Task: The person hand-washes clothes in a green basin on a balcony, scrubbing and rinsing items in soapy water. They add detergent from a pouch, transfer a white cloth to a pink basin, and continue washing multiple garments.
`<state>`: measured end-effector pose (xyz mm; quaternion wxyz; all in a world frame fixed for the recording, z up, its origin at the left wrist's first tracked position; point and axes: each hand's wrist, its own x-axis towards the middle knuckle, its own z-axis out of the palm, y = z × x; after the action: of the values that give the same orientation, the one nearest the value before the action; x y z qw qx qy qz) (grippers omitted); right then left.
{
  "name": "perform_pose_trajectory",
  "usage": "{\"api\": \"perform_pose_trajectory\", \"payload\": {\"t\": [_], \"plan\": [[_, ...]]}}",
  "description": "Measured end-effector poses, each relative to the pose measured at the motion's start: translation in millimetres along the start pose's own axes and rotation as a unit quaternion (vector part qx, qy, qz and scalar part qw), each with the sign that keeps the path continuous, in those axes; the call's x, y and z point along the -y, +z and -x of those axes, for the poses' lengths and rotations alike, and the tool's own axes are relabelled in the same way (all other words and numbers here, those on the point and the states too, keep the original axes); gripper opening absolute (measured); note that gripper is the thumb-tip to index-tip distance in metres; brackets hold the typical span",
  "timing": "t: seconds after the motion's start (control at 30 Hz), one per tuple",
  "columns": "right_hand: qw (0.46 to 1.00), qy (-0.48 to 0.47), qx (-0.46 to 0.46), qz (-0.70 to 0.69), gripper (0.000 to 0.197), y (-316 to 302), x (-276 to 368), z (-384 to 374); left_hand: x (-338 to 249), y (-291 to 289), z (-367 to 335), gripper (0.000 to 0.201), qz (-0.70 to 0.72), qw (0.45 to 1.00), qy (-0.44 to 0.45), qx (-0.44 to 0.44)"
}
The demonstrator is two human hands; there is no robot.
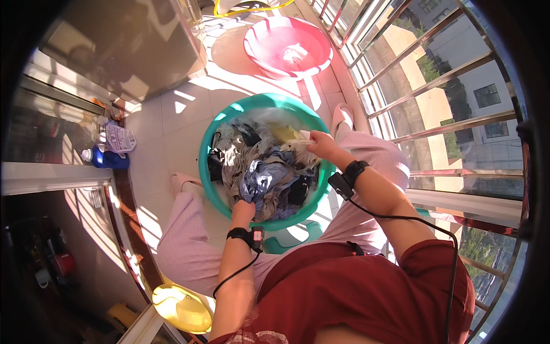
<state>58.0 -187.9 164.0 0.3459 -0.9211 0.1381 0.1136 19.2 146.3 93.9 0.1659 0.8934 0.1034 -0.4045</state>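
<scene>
- Head view: we're sitting over a green basin (275, 100) on the tiled floor (172, 123), one leg out to each side of it.
- Basin holds a tangled laundry pile (235, 157) of grey, blue, black and pale pieces, heaped over most of its width; whitish suds (289, 110) show along the far inner wall.
- Our left hand (243, 211): at the near-left rim, fingers clamped on a blue garment (259, 176), which lies on top of the pile. Fingertips hidden by the fabric.
- Our right hand (322, 144): over the right side of the basin, clamped on a white cloth (299, 148) at the pile's far-right edge.
- Hands well apart, a garment in each.
- Yellowish cloth (281, 132) just beside the white one; a black piece (298, 190) lies nearer us, on the right.
- Both our wrists carry a black strap with a small cabled box.
- Pink basin (260, 57) beyond the green one, near the railing (435, 83).
- Yellow basin (183, 309) at lower left, beside our leg.
- Blue bottle (110, 159) and a clear container (119, 139) together on the far left.
</scene>
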Motion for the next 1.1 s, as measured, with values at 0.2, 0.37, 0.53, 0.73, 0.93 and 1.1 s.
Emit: {"api": "perform_pose_trajectory", "payload": {"t": [0.2,0.37,0.53,0.73,0.93,1.1], "plan": [[0.999,-0.040,-0.004,-0.025,0.027,-57,69,-3,20,1,11,0.041,0.037,0.998,0.047,-0.008],[0.994,-0.062,-0.014,-0.089,0.023,-97,115,9,38,19,3,0.041,0.110,0.992,0.065,-0.023],[0.986,-0.093,-0.027,-0.133,0.026,-142,156,39,34,26,-4,0.041,0.080,0.992,0.097,-0.029],[0.974,-0.159,-0.045,-0.154,0.020,-192,192,88,-14,-1,41,0.070,0.090,0.990,0.049,-0.097],[0.963,-0.160,-0.023,-0.214,0.028,-172,168,84,-116,-45,80,0.099,0.232,0.842,0.456,-0.171],[0.965,-0.105,0.000,-0.239,0.025,-101,99,53,-163,-48,63,0.063,0.346,0.855,0.381,0.061]]}}
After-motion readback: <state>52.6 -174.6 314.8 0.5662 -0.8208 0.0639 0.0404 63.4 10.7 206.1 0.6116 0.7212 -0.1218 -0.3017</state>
